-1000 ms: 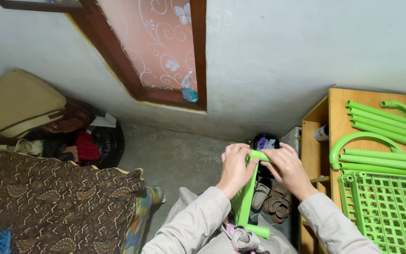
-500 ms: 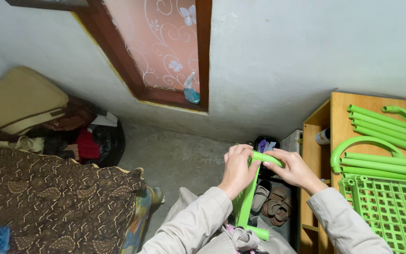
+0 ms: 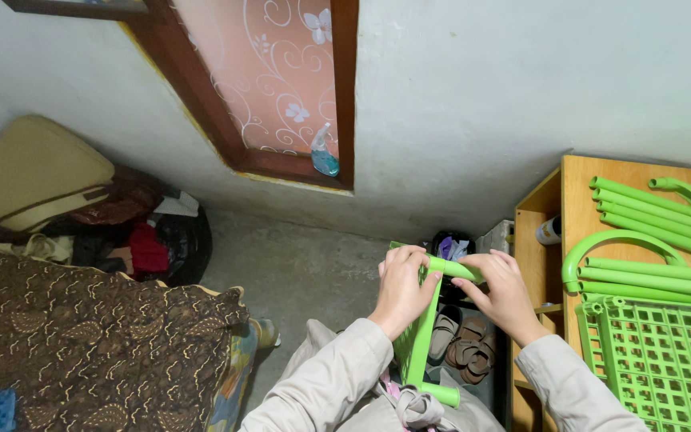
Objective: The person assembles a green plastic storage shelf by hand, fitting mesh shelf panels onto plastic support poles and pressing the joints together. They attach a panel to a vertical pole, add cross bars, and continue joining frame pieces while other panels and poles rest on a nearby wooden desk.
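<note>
A pale, rough plastered wall (image 3: 521, 104) fills the upper part of the view, with a dark brown wooden window frame (image 3: 345, 96) set in it around a pink frosted pane with white swirls and flowers (image 3: 281, 72); a small blue-green spray bottle (image 3: 323, 152) stands on the sill. Below runs a bare grey concrete floor (image 3: 297, 264). At the left lies a brown bedspread with a pale leaf pattern (image 3: 81, 344), and beyond it a tan cushion-like bag (image 3: 33, 172) rests on a heap of dark bags and clothes (image 3: 145, 240). At the right stands a light brown wooden shelf unit (image 3: 577, 192); on its top lie several loose bright green plastic tubes, straight and curved (image 3: 649, 240), and beside them a green plastic lattice panel (image 3: 665, 360). An upper compartment of the unit holds a small white bottle with a dark cap (image 3: 549, 230); what else sits inside is hidden. On the floor next to the unit, low in the view, lie brown sandals (image 3: 465, 340) and a grey shoe (image 3: 444, 328). In the middle, a green plastic frame piece made of a flat panel and tubes (image 3: 421, 336) stands roughly upright above the person's lap. The left hand (image 3: 403, 292) is wrapped around its upper corner, fingers over the top edge. The right hand (image 3: 505, 292) grips the short green tube (image 3: 453, 268) at the top of that frame, thumb and fingers closed on it, just beside the left hand. Both arms wear beige sleeves (image 3: 329, 376).
</note>
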The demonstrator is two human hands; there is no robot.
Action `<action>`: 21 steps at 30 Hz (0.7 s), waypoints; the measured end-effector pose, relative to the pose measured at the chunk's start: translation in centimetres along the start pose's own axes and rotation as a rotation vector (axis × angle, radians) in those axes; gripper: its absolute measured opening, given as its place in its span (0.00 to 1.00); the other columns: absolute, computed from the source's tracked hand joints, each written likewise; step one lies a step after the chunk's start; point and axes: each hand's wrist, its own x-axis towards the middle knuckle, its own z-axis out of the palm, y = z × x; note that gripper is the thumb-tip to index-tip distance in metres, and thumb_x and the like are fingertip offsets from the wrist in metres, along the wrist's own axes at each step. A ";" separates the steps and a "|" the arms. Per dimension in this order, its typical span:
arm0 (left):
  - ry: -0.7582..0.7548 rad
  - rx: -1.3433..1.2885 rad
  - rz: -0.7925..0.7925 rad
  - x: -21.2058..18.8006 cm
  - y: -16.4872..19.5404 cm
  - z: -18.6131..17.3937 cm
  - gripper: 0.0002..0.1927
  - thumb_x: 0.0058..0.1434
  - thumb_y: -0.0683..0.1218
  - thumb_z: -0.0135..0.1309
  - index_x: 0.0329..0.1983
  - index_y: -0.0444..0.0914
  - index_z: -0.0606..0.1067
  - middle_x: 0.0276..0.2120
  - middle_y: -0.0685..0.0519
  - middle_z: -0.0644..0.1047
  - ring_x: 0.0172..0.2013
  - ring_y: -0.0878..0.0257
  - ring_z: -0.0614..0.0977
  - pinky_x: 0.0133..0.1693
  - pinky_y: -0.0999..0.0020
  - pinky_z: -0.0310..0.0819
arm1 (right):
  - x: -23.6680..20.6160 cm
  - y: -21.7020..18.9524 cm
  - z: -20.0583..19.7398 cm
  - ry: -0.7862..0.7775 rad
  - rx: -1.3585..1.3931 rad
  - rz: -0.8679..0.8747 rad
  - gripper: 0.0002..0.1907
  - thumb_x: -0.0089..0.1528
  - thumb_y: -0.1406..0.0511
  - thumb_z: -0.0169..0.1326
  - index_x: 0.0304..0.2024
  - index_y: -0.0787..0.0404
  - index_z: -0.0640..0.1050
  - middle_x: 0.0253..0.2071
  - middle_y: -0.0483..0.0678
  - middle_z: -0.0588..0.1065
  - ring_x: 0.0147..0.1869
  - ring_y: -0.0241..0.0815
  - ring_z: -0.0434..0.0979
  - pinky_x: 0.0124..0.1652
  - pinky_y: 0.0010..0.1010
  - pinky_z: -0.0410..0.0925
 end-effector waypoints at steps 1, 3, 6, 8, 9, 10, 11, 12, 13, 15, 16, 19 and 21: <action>0.004 -0.011 0.014 0.0 0.0 0.0 0.10 0.56 0.45 0.62 0.38 0.36 0.76 0.52 0.47 0.77 0.57 0.48 0.72 0.56 0.52 0.61 | -0.3 -0.1 0.1 0.021 -0.009 -0.006 0.18 0.58 0.61 0.63 0.49 0.57 0.76 0.42 0.47 0.78 0.49 0.50 0.77 0.61 0.46 0.62; 0.012 -0.031 0.039 -0.1 0.1 0.1 0.10 0.56 0.44 0.62 0.37 0.36 0.76 0.52 0.47 0.77 0.57 0.48 0.72 0.57 0.52 0.61 | -0.5 -0.5 0.2 0.062 -0.024 -0.018 0.17 0.60 0.61 0.61 0.50 0.58 0.76 0.40 0.48 0.76 0.47 0.51 0.75 0.60 0.45 0.62; 0.012 -0.032 0.046 -0.1 0.2 0.0 0.10 0.56 0.44 0.62 0.37 0.36 0.76 0.53 0.47 0.77 0.57 0.47 0.72 0.57 0.53 0.61 | -0.4 -0.9 0.0 0.036 -0.066 -0.025 0.15 0.61 0.61 0.58 0.49 0.57 0.77 0.35 0.48 0.74 0.44 0.51 0.74 0.54 0.42 0.61; 0.007 -0.046 0.042 -0.1 0.4 -0.1 0.10 0.56 0.44 0.62 0.37 0.36 0.75 0.53 0.47 0.77 0.57 0.48 0.73 0.57 0.53 0.62 | -0.3 -1.0 -0.3 0.007 -0.053 -0.025 0.13 0.63 0.60 0.56 0.48 0.57 0.77 0.33 0.47 0.73 0.42 0.49 0.74 0.53 0.41 0.59; 0.006 -0.052 0.040 -0.1 0.5 -0.1 0.09 0.57 0.44 0.62 0.37 0.35 0.75 0.53 0.46 0.77 0.57 0.48 0.73 0.56 0.53 0.62 | -0.2 -1.1 -0.4 -0.007 -0.045 -0.026 0.13 0.63 0.60 0.55 0.48 0.57 0.77 0.32 0.47 0.73 0.41 0.48 0.74 0.53 0.40 0.59; 0.005 -0.059 0.041 -0.1 0.6 -0.1 0.10 0.56 0.44 0.61 0.37 0.35 0.75 0.53 0.47 0.77 0.57 0.48 0.73 0.56 0.53 0.62 | -0.1 -1.1 -0.4 -0.016 -0.023 0.008 0.13 0.63 0.60 0.56 0.48 0.57 0.77 0.32 0.47 0.72 0.40 0.48 0.74 0.52 0.39 0.59; 0.005 -0.067 0.041 -0.1 0.8 -0.1 0.10 0.56 0.43 0.61 0.37 0.35 0.75 0.53 0.47 0.77 0.57 0.48 0.73 0.56 0.53 0.62 | -0.1 -1.1 -0.5 -0.026 0.000 0.041 0.13 0.64 0.59 0.56 0.48 0.58 0.78 0.31 0.47 0.72 0.39 0.47 0.73 0.52 0.38 0.59; 0.006 -0.073 0.040 -0.1 0.9 -0.1 0.10 0.56 0.43 0.61 0.37 0.35 0.74 0.53 0.47 0.77 0.57 0.48 0.73 0.56 0.53 0.62 | 0.0 -1.1 -0.5 -0.037 0.024 0.074 0.14 0.64 0.58 0.56 0.48 0.58 0.78 0.30 0.47 0.72 0.38 0.47 0.73 0.52 0.37 0.60; 0.011 -0.066 0.047 -0.1 1.0 -0.2 0.10 0.55 0.43 0.62 0.36 0.35 0.75 0.54 0.46 0.76 0.57 0.48 0.73 0.56 0.53 0.62 | 0.0 -1.0 -0.5 -0.044 0.027 0.079 0.14 0.63 0.58 0.56 0.47 0.58 0.79 0.30 0.47 0.73 0.38 0.47 0.73 0.52 0.37 0.59; 0.021 -0.052 0.061 -0.1 1.1 -0.4 0.10 0.55 0.43 0.62 0.36 0.34 0.75 0.54 0.46 0.76 0.57 0.47 0.73 0.56 0.52 0.62 | 0.0 -0.7 -0.4 -0.059 0.034 0.091 0.14 0.63 0.58 0.56 0.47 0.59 0.79 0.31 0.47 0.74 0.37 0.47 0.72 0.52 0.37 0.59; 0.011 -0.053 0.057 0.0 1.1 -0.4 0.10 0.55 0.43 0.62 0.36 0.34 0.75 0.55 0.46 0.75 0.57 0.47 0.73 0.56 0.52 0.62 | 0.0 -0.4 -0.4 -0.075 0.052 0.114 0.15 0.63 0.58 0.56 0.46 0.59 0.79 0.31 0.47 0.75 0.36 0.46 0.72 0.51 0.36 0.59; -0.006 -0.048 0.041 0.0 1.1 -0.6 0.10 0.55 0.43 0.62 0.36 0.34 0.75 0.56 0.46 0.75 0.57 0.47 0.73 0.55 0.53 0.63 | -0.3 0.4 0.1 -0.102 0.106 0.154 0.15 0.63 0.57 0.56 0.46 0.59 0.80 0.32 0.46 0.78 0.34 0.44 0.71 0.51 0.35 0.59; -0.005 -0.046 0.035 0.0 1.2 -0.5 0.10 0.54 0.43 0.63 0.35 0.34 0.75 0.56 0.46 0.75 0.58 0.47 0.72 0.55 0.53 0.63 | -0.7 1.1 0.3 -0.087 0.130 0.148 0.15 0.64 0.56 0.55 0.46 0.58 0.80 0.32 0.45 0.79 0.34 0.43 0.71 0.51 0.35 0.58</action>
